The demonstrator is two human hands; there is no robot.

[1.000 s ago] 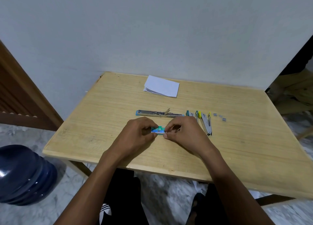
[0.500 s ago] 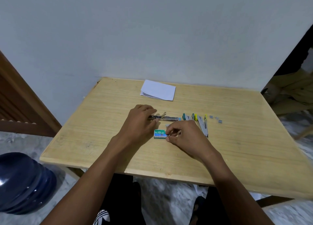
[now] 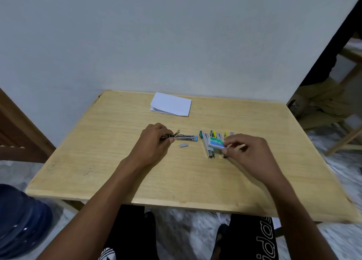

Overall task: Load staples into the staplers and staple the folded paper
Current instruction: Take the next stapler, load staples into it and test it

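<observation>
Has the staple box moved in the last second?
Yes. The staple box, pinched by the right hand, has gone rightward, from in line with the folded paper to over the staplers at right.

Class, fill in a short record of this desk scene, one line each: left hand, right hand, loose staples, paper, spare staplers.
left hand: grips the opened silver-and-blue stapler at its left end
right hand: fingers pinch the small green-and-blue staple box over the spare staplers
loose staples: one grey strip of staples lies untouched on the pale wooden table, just in front of the opened stapler
paper: folded white paper near the table's far edge, apart from both hands
spare staplers: teal and yellow ones side by side
</observation>
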